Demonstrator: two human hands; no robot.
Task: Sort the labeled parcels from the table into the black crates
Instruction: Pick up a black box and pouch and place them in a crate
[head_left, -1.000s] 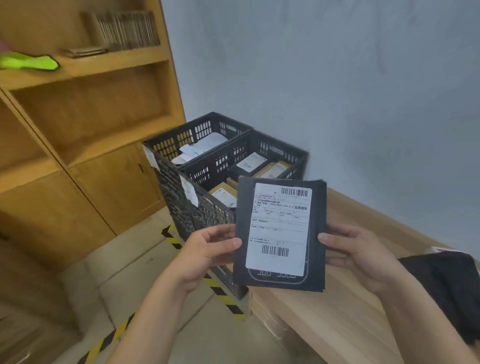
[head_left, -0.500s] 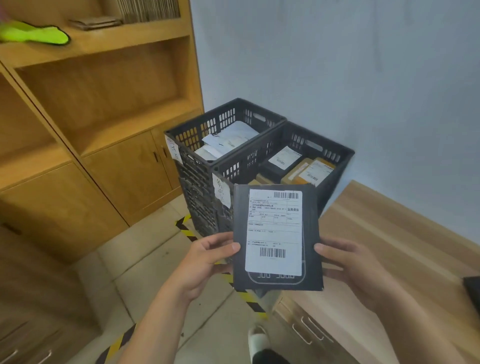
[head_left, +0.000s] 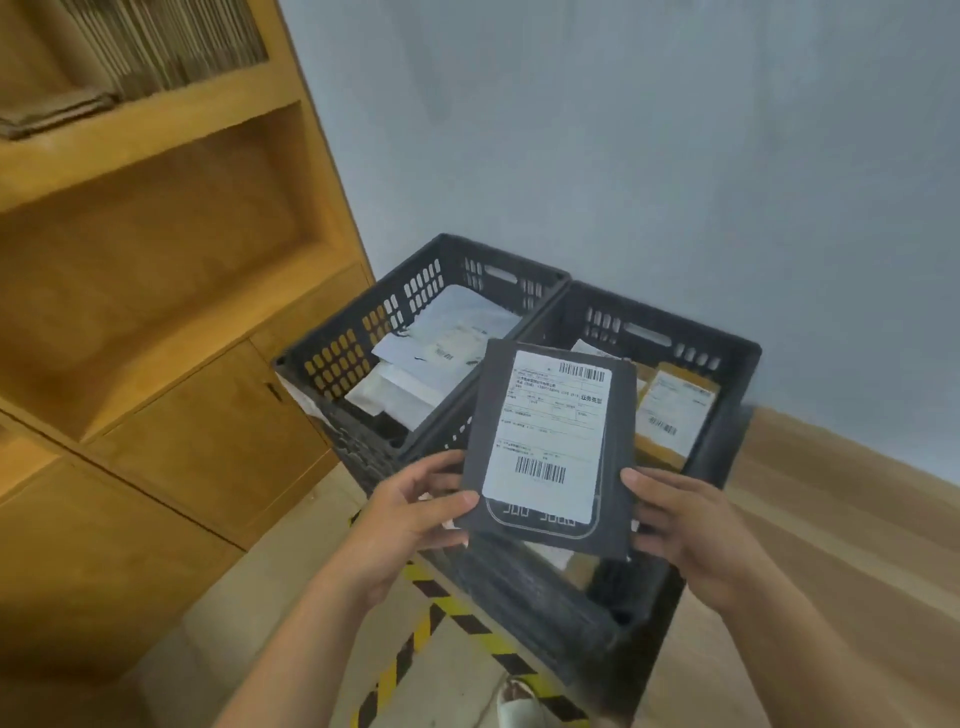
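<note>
Since 0.5 s ago, dark parcel (head_left: 619, 452) w/ white label (head_left: 550, 436) is closer in, now over the right crate (head_left: 670, 332), near its shared wall w/ the left crate (head_left: 363, 338). Held low: left hand (head_left: 410, 519) & right hand (head_left: 691, 530) each pinch a side edge, thumbs on top. Risk, imo: w/ grip only at the bottom & that wall close, it may tip or drop into the wrong crate.

Two black crates: left crate (head_left: 363, 332), right crate (head_left: 727, 345). One dark parcel (head_left: 618, 457), bearing one white label (head_left: 545, 431) with two barcodes (head_left: 540, 470). Two hands: left hand (head_left: 410, 514), right hand (head_left: 691, 525). Left crate: at least three overlapping white parcels (head_left: 441, 338), exact count unclear. Right crate: one brown parcel (head_left: 675, 410) plainly visible. One white shoe (head_left: 517, 701).
</note>
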